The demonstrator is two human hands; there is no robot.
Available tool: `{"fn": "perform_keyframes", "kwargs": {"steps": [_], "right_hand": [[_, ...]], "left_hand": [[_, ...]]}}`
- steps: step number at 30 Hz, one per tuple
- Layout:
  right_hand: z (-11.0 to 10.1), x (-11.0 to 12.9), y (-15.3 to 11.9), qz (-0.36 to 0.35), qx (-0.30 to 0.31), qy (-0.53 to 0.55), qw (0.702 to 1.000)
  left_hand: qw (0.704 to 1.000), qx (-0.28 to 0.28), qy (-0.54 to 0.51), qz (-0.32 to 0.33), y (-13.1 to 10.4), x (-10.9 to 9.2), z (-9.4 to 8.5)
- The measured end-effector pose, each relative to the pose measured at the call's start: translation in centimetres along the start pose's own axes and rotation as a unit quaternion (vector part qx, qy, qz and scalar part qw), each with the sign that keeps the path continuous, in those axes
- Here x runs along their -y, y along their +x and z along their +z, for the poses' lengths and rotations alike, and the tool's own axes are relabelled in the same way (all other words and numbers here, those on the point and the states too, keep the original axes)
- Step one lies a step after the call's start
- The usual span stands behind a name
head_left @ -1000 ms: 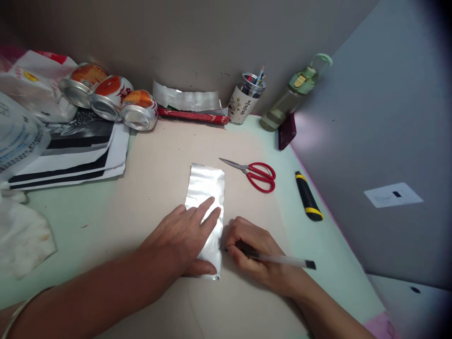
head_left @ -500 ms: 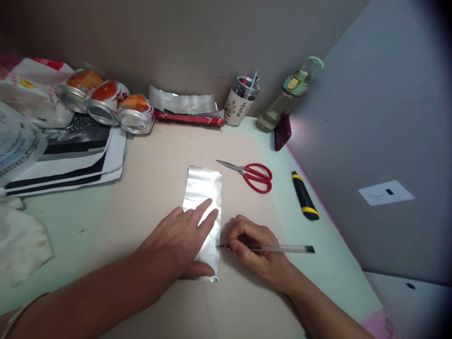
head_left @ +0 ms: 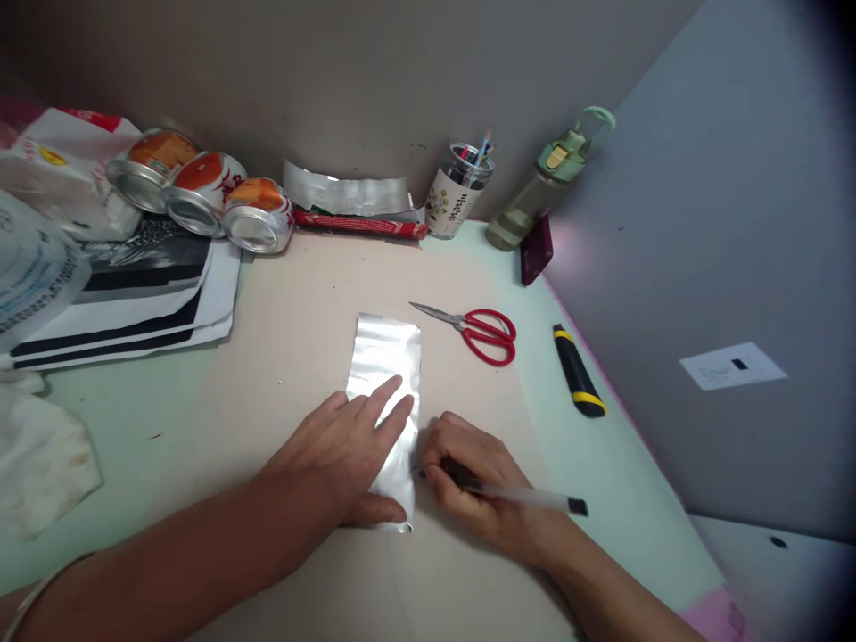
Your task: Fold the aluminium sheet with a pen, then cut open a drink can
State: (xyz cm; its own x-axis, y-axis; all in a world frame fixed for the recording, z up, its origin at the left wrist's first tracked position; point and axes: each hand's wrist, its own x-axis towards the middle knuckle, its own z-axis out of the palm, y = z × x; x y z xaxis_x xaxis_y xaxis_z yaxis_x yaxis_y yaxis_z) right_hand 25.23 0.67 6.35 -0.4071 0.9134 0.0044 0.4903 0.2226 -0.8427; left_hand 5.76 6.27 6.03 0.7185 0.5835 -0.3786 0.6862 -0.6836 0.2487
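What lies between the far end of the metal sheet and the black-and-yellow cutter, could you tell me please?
The red-handled scissors lie between the metal sheet and the cutter, handles nearer the cutter, as the head view shows.

The sheet under the left fingers is thin, glossy silver metal, faintly rippled, like the curved silver strip at the desk's far edge, where the cans show shiny bare metal ends and printed sides. The pen in the right fingers has a clear, smooth plastic barrel, while the scissors pair bright metal blades with smooth red handles. Toward the far left corner lie flat printed paper sheets and a crinkled, filmy plastic bag, and by the left edge a soft, creased, matt white cloth.
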Motion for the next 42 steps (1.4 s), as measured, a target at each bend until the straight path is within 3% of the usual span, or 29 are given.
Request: {"fn": "perform_keyframes", "kwargs": {"steps": [8, 16, 18, 20, 23, 25, 30, 35, 42], "right_hand": [[-0.6, -0.9, 0.1, 0.090, -0.094, 0.195, 0.972], [-1.0, -1.3, -0.1, 0.092, -0.174, 0.145, 0.970], [-1.1, -0.9, -0.4, 0.042, -0.152, 0.075, 0.985], [-1.1, -0.6, -0.5, -0.052, -0.114, -0.027, 0.992], [-1.1, -0.6, -0.5, -0.200, -0.068, -0.187, 0.959], [-1.2, -0.8, -0.5, -0.246, -0.042, -0.276, 0.928], [-1.3, -0.5, -0.6, -0.268, 0.030, -0.392, 0.880], [-0.9, 0.9, -1.1, -0.272, 0.090, -0.404, 0.869], [0.3, 3.3, -2.2, -0.248, 0.166, -0.397, 0.868]], "left_hand": [[1.000, -0.007, -0.017, -0.002, 0.1, 0.2, 0.3], [0.996, -0.053, -0.059, 0.026, -0.4, 0.6, 0.3], [0.993, -0.075, -0.072, 0.049, -0.6, 1.1, 0.5], [0.990, -0.088, -0.078, 0.072, -0.8, 1.6, 0.6], [0.989, -0.087, -0.076, 0.097, -0.9, 2.1, 0.7], [0.987, -0.090, -0.081, 0.103, -1.0, 2.2, 0.4], [0.989, -0.094, -0.074, 0.092, -1.7, 2.3, -0.9], [0.990, -0.117, -0.031, 0.069, -2.9, 3.3, -1.3], [0.967, -0.237, -0.006, 0.097, -4.2, 4.7, 0.0]]}}
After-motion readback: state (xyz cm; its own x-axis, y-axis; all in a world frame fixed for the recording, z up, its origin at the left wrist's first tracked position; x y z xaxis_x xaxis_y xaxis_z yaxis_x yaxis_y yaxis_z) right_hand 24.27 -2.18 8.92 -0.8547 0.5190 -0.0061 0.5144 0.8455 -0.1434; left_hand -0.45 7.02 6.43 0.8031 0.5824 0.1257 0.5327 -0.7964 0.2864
